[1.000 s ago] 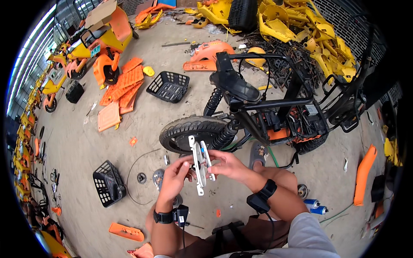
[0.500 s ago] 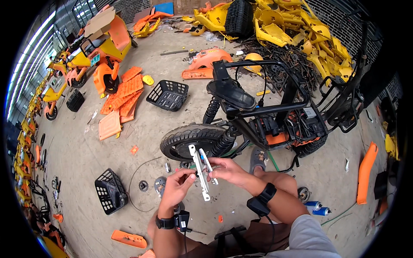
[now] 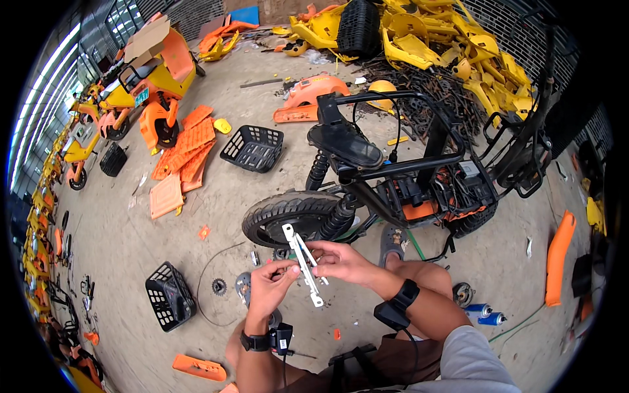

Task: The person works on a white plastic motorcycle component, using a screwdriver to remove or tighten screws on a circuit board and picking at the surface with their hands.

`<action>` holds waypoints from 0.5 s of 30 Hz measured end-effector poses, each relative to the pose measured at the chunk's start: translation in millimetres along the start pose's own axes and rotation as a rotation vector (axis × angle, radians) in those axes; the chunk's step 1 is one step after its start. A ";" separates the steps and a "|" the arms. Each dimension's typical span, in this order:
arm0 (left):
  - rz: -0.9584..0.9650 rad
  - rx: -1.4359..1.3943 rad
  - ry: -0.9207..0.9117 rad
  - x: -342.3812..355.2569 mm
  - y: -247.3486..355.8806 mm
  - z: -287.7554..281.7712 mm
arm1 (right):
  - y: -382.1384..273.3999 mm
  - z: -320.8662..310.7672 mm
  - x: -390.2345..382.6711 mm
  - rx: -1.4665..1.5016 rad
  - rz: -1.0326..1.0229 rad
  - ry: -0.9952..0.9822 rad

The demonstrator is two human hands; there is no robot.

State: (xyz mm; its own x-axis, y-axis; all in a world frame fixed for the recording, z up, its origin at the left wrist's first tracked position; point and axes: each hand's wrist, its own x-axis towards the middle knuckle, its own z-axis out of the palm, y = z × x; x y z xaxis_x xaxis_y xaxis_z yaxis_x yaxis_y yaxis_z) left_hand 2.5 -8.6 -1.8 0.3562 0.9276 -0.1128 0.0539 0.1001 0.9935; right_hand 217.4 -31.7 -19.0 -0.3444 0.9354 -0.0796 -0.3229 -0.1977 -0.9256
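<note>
A white metal bracket [image 3: 306,278], made of two long narrow bars with slotted ends, is held up in front of the scooter's rear wheel [image 3: 268,216]. My left hand [image 3: 274,285] pinches the longer bar near its middle from the left. From the right, my right hand [image 3: 344,262] grips the thinner bar between thumb and fingers. The bars lie at a narrow angle to each other, and my fingertips partly hide how they join. Behind them stands a stripped black scooter frame [image 3: 386,171] with its seat bracket, shock absorber and wiring exposed.
Black plastic baskets [image 3: 254,149] lie left of the frame. A sprocket [image 3: 219,286] and a loose cable are on the floor near my left foot. Blue spray cans [image 3: 481,313] lie right of my leg. Yellow panels [image 3: 472,52] pile up behind; orange panels [image 3: 190,150] lie left.
The bracket has turned in my hands, so its two bars look closer together at the lower end. The whole view has shifted slightly; both hands keep their grip.
</note>
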 end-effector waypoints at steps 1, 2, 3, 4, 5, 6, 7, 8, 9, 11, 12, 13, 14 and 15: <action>0.005 0.006 0.007 -0.4 -0.7 0.1 | -1.1 0.1 -0.7 -0.010 -0.005 0.001; 0.010 0.013 0.012 -0.7 -1.3 0.7 | -3.5 0.2 -1.9 -0.020 -0.010 0.002; 0.011 0.010 0.037 -1.6 -1.6 0.4 | -4.6 1.2 -2.4 -0.022 -0.019 0.005; 0.012 0.008 0.061 -2.6 -1.7 0.5 | -6.6 1.3 -1.8 -0.041 -0.009 0.001; 0.013 0.005 0.084 -2.7 -1.1 0.7 | -9.7 0.7 -0.4 -0.060 0.000 -0.002; -0.010 0.012 0.090 -2.2 -1.2 1.2 | -10.6 -0.5 -1.4 -0.076 0.013 0.002; -0.032 0.020 0.095 -1.9 -0.1 1.0 | -11.4 -1.5 -3.2 -0.088 0.017 0.011; -0.054 0.028 0.101 -1.8 1.2 1.2 | -12.0 -2.4 -5.0 -0.100 0.021 0.019; -0.074 0.055 0.111 -1.0 5.0 3.1 | -15.7 -5.2 -4.4 -0.121 0.020 0.022; -0.113 0.110 0.132 -5.0 10.4 6.0 | -7.5 -2.7 -7.7 -0.114 0.017 0.031; -0.109 0.050 0.141 -7.8 11.6 6.6 | -10.7 0.2 -8.0 -0.148 0.026 0.035; -0.107 0.060 0.135 -6.6 11.7 5.7 | -14.3 1.7 -7.6 -0.181 0.035 0.039; -0.105 0.069 0.130 -4.7 12.4 4.5 | -17.4 1.7 -6.3 -0.190 0.014 0.045; -0.115 0.077 0.131 -5.2 12.7 4.4 | -16.3 0.7 -6.7 -0.195 0.016 0.050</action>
State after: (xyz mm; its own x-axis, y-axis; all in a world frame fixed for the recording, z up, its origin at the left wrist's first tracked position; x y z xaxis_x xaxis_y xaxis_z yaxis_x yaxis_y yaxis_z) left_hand 5.4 -13.7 11.3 0.2193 0.9511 -0.2174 0.1604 0.1846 0.9696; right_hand 224.4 -34.9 -3.1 -0.3020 0.9470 -0.1093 -0.1392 -0.1572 -0.9777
